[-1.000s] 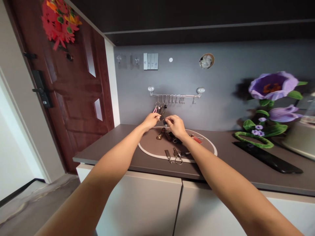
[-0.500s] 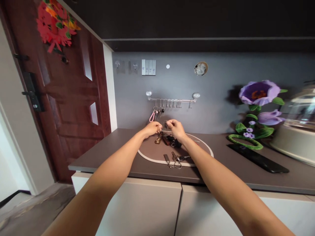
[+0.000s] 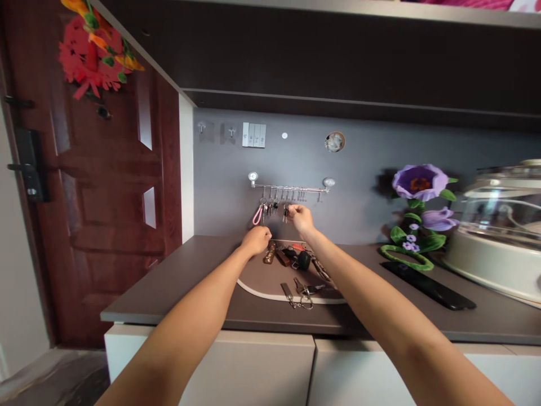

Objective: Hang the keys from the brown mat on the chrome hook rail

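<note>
My right hand [image 3: 301, 219] pinches a small bunch of keys [image 3: 285, 214] just under the hook rail [image 3: 291, 188] on the wall. The keys hang down from my fingertips. My left hand [image 3: 257, 241] is closed low over the back of the oval brown mat [image 3: 270, 282], its fingers curled so that anything inside is hidden. Several keys with a pink strap [image 3: 257, 215] hang from the rail's left hooks. On the mat lie a brown key fob [image 3: 269, 255], a black round fob [image 3: 303, 260], and a loose key ring [image 3: 306, 303] with keys and a metal tag.
To the right stand a purple flower ornament [image 3: 420, 183], a long black object [image 3: 429, 286] lying flat, and a white appliance with a clear dome [image 3: 490, 254]. A dark shelf [image 3: 338, 62] overhangs the counter [image 3: 186, 276]. A red-brown door [image 3: 114, 225] is at left.
My right hand has risen with the keys toward the rail. My left hand has moved apart from it and stays low. The view has tilted up and shifted.
</note>
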### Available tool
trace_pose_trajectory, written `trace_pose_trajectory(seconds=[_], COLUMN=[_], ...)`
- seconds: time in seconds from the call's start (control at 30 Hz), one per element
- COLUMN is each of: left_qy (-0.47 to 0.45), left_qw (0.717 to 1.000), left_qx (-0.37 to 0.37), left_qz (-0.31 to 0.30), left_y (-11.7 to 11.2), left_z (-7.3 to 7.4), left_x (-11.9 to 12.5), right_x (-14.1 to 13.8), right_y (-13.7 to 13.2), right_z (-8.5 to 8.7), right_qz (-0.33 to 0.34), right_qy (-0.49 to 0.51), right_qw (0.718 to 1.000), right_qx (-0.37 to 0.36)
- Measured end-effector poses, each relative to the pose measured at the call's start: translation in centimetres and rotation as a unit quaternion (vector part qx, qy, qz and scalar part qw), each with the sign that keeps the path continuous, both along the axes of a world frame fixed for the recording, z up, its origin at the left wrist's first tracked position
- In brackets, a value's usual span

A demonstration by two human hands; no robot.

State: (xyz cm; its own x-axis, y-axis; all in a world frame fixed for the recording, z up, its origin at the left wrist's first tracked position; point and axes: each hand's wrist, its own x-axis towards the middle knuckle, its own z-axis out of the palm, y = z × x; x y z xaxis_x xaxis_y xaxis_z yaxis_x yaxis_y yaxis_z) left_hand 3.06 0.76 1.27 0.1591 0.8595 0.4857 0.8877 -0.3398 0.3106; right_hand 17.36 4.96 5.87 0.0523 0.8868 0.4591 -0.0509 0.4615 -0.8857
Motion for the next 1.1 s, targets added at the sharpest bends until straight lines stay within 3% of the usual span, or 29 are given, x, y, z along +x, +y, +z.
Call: trace_pose_trajectory(seconds=[0.2, 0.43, 0.73, 1.1], left_qy=[-0.003, -0.016, -0.005, -0.009], left_qw=[1.000, 0.999, 0.999, 0.999], left_qx=[-0.014, -0.020, -0.012, -0.019], left_qz=[0.023, 0.035, 0.040, 0.030], left_y=[0.4, 0.4, 0.4, 0.6], left_z=[-0.2, 0.0, 0.1, 0.0], left_x=[-0.3, -0.6, -1.0, -1.1], right_x=[-0.9, -1.8, -2.4, -2.1], right_y=[2.1, 3.9, 4.7, 4.9], right_z=[2.6, 3.8, 3.1, 1.7], right_qz=[-0.037, -0.079, -0.150, -0.097], right_qy=[0.005, -0.004, -0.024, -0.007], right_qw=[0.999, 0.995, 0.987, 0.993], right_qx=[-0.024, -0.053, -0.052, -0.062])
